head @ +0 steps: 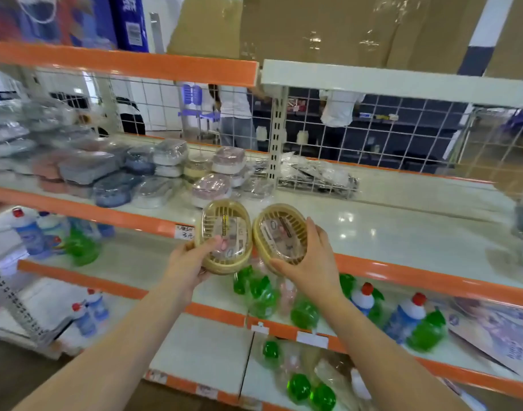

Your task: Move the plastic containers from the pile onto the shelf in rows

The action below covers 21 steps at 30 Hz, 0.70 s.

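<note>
Two tan slotted containers are hanging side by side just in front of the shelf edge. I am gripping the left container with my left hand, fingers curled around its lower rim, and my right hand is clasping the right container likewise.

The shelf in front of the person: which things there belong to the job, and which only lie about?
Belong to the job:
left beige container, gripped by the left hand
right beige container, gripped by the right hand
wrapped containers on the shelf

Only lying about:
green bottles
blue bottles
cardboard boxes
</note>
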Tool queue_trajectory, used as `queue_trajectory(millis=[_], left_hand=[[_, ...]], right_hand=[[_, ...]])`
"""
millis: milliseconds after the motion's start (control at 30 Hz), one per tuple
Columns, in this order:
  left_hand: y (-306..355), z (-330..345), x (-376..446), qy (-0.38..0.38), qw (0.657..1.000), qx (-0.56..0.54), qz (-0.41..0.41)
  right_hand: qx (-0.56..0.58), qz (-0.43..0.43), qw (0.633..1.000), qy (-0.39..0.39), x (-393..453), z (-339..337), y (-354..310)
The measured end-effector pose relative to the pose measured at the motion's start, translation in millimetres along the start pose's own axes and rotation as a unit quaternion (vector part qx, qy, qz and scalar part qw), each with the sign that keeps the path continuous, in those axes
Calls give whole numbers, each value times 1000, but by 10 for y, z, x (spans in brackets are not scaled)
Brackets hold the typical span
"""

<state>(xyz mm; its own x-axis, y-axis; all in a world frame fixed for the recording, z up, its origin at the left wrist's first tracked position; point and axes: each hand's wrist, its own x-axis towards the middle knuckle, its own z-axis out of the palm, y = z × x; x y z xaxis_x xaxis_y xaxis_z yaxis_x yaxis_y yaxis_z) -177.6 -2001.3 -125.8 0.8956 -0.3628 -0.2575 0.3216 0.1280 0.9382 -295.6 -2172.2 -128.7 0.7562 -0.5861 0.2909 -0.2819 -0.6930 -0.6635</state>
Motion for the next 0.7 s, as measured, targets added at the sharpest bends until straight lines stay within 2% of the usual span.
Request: queue_trajectory(millis=[367,567,700], left_hand=[[735,-1719,594,39,999,26,21],[798,-2131,1020,69,997,16,16],[861,-2228,1426,82,996,12,19]], right_hand=[[49,-11,999,-18,332,1497,-1347],[51,-11,998,-20,630,1920,-1626],[-7,-5,1000,-25,960,2140,-1669]])
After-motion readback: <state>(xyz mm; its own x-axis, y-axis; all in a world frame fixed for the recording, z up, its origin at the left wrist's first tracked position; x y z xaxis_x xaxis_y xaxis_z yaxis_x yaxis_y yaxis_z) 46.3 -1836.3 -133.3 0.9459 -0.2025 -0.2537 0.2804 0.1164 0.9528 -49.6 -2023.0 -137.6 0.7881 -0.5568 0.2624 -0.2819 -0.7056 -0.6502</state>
